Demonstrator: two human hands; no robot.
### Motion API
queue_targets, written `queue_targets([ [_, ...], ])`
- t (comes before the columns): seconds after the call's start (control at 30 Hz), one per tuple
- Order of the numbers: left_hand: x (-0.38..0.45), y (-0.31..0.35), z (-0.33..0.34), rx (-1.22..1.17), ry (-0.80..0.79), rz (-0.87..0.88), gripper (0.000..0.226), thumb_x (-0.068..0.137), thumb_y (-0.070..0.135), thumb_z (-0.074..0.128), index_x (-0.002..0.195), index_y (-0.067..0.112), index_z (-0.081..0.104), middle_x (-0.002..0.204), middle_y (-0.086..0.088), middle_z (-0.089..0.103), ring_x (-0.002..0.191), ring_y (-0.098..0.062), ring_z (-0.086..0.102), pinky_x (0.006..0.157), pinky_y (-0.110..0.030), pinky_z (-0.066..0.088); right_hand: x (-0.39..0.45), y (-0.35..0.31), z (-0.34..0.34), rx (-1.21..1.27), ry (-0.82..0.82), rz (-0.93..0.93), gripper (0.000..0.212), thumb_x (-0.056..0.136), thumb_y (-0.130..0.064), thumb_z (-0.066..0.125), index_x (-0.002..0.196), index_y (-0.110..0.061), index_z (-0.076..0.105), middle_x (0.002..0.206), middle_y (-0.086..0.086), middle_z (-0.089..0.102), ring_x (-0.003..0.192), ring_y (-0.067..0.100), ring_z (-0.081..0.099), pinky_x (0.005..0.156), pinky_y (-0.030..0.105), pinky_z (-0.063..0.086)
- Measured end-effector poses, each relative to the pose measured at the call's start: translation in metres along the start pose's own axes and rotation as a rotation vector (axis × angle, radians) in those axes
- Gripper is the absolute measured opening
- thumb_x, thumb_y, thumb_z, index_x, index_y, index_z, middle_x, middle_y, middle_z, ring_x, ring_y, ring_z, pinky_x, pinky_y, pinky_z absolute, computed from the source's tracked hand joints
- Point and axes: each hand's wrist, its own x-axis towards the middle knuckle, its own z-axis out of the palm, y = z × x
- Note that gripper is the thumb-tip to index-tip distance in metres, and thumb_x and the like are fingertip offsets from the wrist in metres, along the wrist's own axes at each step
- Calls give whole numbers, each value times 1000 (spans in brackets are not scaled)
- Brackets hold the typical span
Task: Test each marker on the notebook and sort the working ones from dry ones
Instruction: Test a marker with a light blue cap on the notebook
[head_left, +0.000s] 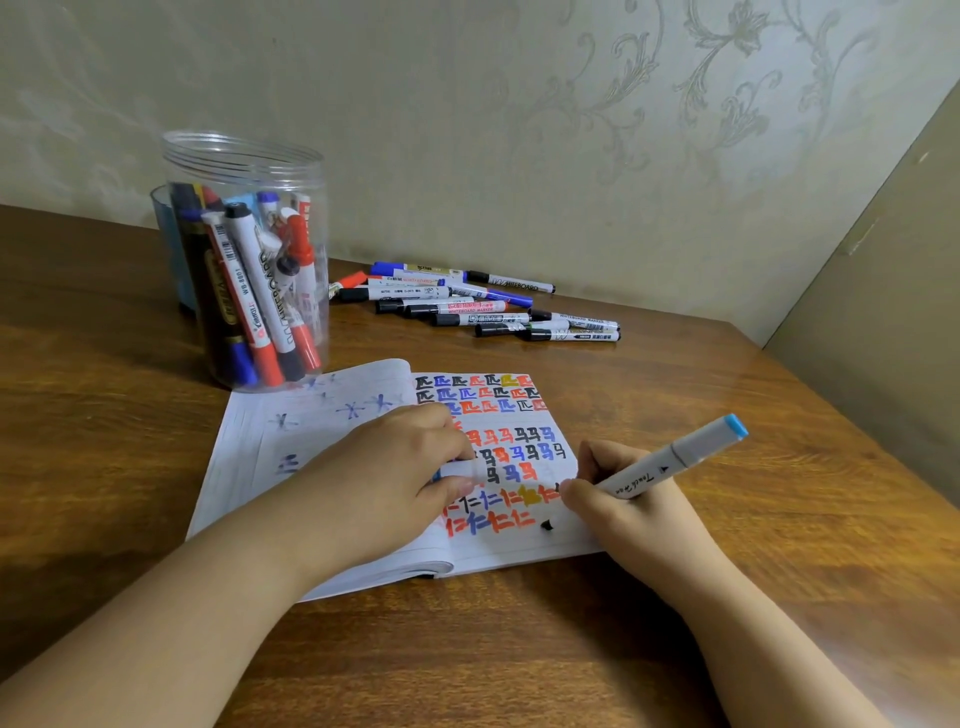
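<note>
Marker (670, 460) pinched in right hand (618, 499); left hand (395, 467) pinches its cap (457, 472) on notebook (322, 431)

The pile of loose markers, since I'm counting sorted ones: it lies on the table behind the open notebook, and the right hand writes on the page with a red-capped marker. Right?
Not quite. The head view shows the marker in the right hand has a light blue cap, not red. The pile of loose markers does lie on the table behind the open notebook.
</note>
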Motion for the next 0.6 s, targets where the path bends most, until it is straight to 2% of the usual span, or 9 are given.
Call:
queue_targets([
  [0.17, 0, 0, -1, -6, -4, -4, 27, 91, 40, 48, 114, 30, 58, 86, 23, 37, 87, 2, 42, 75, -12, 34, -1, -3, 1, 22, 58, -16, 35, 87, -5, 59, 60, -18, 42, 46, -25, 54, 50, -11, 55, 41, 5, 34],
  [0.3, 0, 1, -2, -36, 13, -12, 26, 91, 40, 48, 113, 30, 58, 91, 20, 42, 80, 3, 44, 74, -14, 36, 0, -2, 1, 34, 175, -65, 33, 87, -22, 61, 63, -12, 41, 45, -15, 48, 44, -2, 45, 44, 13, 33],
  [0.37, 0, 3, -5, -83, 45, -24, 23, 92, 38, 47, 110, 30, 58, 95, 20, 47, 84, 1, 48, 77, -18, 40, 3, -6, -1, 112, 216, -54, 30, 84, -27, 64, 67, -10, 47, 46, -11, 50, 45, -1, 44, 48, 18, 34],
  [0.43, 0, 5, -8, -142, 65, -48, 18, 92, 35, 47, 106, 30, 58, 96, 20, 50, 91, 0, 51, 78, -18, 43, 7, -19, -4, 211, 171, -54, 24, 79, -25, 68, 72, -9, 52, 50, -9, 55, 46, 0, 49, 48, 20, 38],
  [0.5, 0, 5, -10, -171, 87, -62, 16, 91, 35, 49, 104, 30, 58, 97, 19, 54, 92, 1, 53, 75, -13, 43, 9, -36, -6, 278, 65, -70, 26, 70, -29, 70, 75, -8, 55, 53, -8, 59, 47, 0, 52, 46, 15, 39],
  [0.6, 3, 1, -11, -150, 161, -115, 24, 90, 37, 49, 109, 24, 59, 105, 13, 57, 93, 1, 52, 73, -8, 40, 18, -55, -4, 385, -22, -64, 31, 70, -36, 65, 78, -7, 57, 51, -7, 52, 46, 1, 43, 45, 14, 36],
])
